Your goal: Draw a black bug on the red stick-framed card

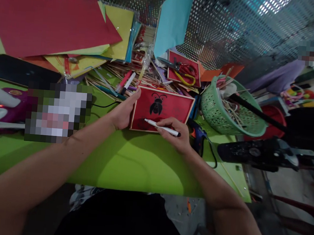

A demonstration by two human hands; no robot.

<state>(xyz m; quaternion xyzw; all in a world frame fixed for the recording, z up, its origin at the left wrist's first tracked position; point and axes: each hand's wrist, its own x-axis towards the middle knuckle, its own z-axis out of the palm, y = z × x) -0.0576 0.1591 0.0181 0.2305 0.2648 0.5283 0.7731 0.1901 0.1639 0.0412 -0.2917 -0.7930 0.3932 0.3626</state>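
My left hand (125,112) grips the left edge of a red board (171,111) with a pale wooden frame, its thumb lying along the upper left corner. A black beetle figure (156,106) with curled antennae sits on the board's upper middle. In my right hand (179,133) is a white marker pen (163,127), held in a writing grip. The pen's tip points left, over the board's lower part below the beetle; whether it touches the surface I cannot tell. Faint dark marks show near the tip.
Coloured paper sheets (52,26) pile up at the back left. Scissors (186,74) lie on another red framed piece behind the board. To the right stand a green basket (228,112) of sticks and a blue glue gun (197,133). A tabletop fan or stand-like black object (257,152) is beyond the green table's (148,164) right edge.
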